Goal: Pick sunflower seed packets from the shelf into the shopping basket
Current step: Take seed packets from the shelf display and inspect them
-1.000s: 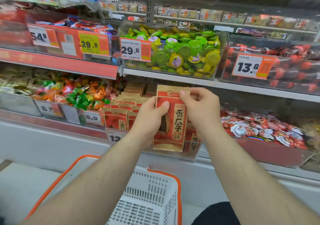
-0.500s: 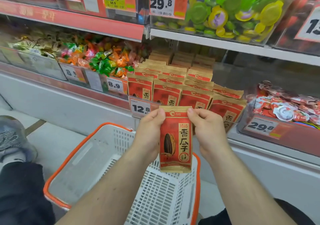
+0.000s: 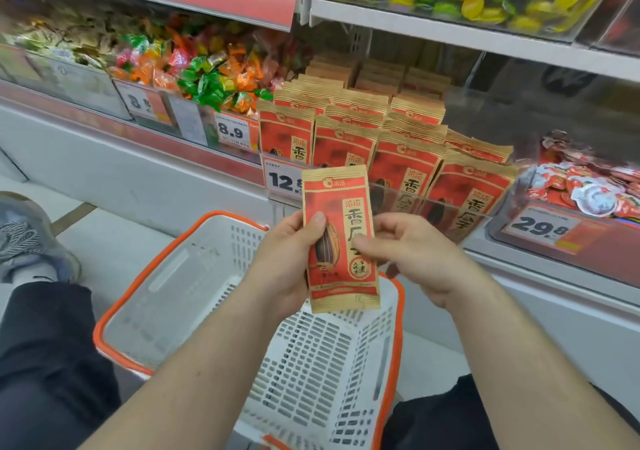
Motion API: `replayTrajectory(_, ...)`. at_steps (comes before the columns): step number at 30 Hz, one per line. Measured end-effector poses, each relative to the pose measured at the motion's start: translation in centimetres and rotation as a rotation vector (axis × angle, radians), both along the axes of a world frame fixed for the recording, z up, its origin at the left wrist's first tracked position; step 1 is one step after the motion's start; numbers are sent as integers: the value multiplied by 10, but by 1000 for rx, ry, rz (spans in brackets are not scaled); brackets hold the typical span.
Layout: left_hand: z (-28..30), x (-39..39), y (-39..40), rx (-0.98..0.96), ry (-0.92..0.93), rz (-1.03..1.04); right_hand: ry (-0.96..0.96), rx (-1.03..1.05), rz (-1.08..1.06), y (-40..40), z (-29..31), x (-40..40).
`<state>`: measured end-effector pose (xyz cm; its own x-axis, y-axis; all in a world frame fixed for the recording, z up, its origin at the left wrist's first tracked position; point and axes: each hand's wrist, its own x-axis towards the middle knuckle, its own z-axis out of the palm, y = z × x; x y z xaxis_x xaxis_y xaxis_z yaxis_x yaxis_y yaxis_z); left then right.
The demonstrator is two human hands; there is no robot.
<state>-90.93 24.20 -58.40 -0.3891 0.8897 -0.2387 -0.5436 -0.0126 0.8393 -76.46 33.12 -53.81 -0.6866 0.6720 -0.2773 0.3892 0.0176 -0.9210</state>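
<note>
Upright, packet (image 3: 341, 241) in left-hand grip (image 3: 287, 262)

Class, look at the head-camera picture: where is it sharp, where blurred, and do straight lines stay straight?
Head view: the held seed packet prints sharp; the right hand has smeared fingertips; the shelf edge slants and bows from the wide lens; the wrapped candies look soft.

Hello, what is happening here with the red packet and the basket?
A person is shopping for sunflower seeds. The left hand grips one red seed packet upright above the white shopping basket, which looks empty. The right hand touches the packet's right edge. More packets stand in the shelf bin behind.
</note>
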Motion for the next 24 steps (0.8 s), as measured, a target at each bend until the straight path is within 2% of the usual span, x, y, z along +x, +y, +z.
replayTrajectory(2,5,-4,-1,-18,-27,28,-81,-14,122,-2,-3,1)
replayTrajectory(5,8,-5,-3,-42,-1,42,-63,-3,125,-3,-6,0)
replayTrajectory(9,2,-3,-3,-87,256,73,-105,83,105,-13,-8,-7)
replayTrajectory(14,2,5,-8,-64,218,-24,-149,139,203,-24,-8,-11)
replayTrajectory(16,0,4,-11,-63,209,-85,-124,133,153,-20,-9,-11)
replayTrajectory(20,-6,5,-15,-51,233,-192,22,183,-87,-19,-11,-18)
replayTrajectory(24,-12,6,-16,-44,214,-223,47,239,-146,-20,-15,-24)
